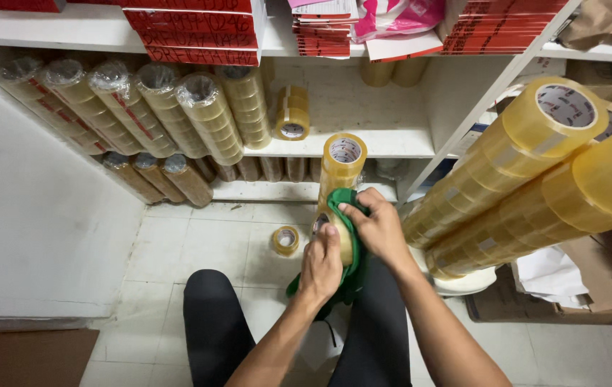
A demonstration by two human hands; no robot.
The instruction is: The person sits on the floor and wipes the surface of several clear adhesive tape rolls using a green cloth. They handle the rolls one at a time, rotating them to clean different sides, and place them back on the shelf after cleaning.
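I judged the step as working the green cloth bag (352, 236) around a column of clear tape rolls (341, 172) standing above my lap, before the white shelf (363, 143). My left hand (320, 261) gripped a roll inside the bag's mouth; my right hand (377, 226) pinched the cloth rim. Both forearms reached forward, wrists bent inward. The next move would call for holding the bag open.

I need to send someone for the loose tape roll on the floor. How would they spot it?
Start at the white shelf unit and look down to the tiled floor in front of its bottom shelf. The single tape roll lies flat there, just left of the hands and the green cloth. Unlike the wrapped stacks all around, it sits alone.
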